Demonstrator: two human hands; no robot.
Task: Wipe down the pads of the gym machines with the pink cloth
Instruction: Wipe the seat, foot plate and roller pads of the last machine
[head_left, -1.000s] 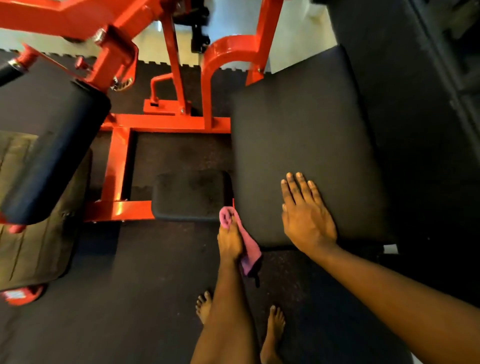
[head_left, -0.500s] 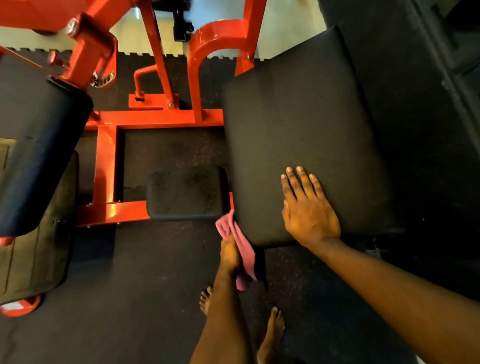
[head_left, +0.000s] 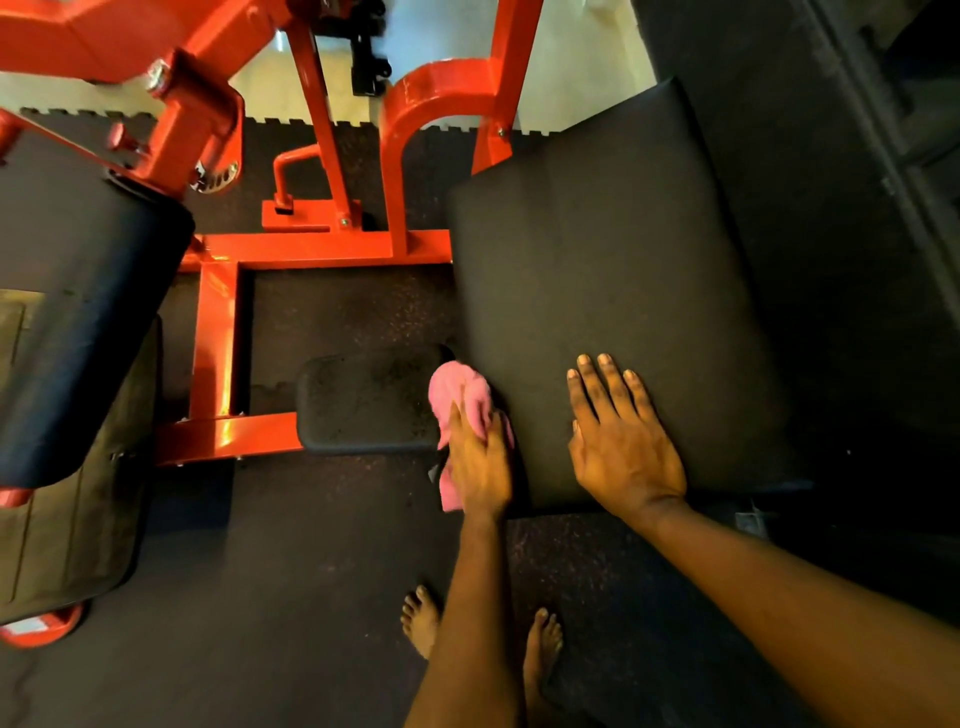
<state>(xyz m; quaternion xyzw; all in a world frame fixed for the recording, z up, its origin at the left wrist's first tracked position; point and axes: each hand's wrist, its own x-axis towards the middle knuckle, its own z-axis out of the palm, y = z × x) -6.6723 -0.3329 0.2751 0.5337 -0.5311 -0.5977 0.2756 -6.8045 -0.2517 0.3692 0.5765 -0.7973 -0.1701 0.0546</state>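
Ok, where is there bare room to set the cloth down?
The far half of the big pad, beyond the right hand, is bare. So is the left part of the small pad, and the floor mat boxed in by the orange frame. Crowded: the gap between the two pads, where the left hand presses the cloth.

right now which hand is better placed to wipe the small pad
Left: the left hand presses the pink cloth right beside the small pad; the right hand lies flat and empty on the large pad.
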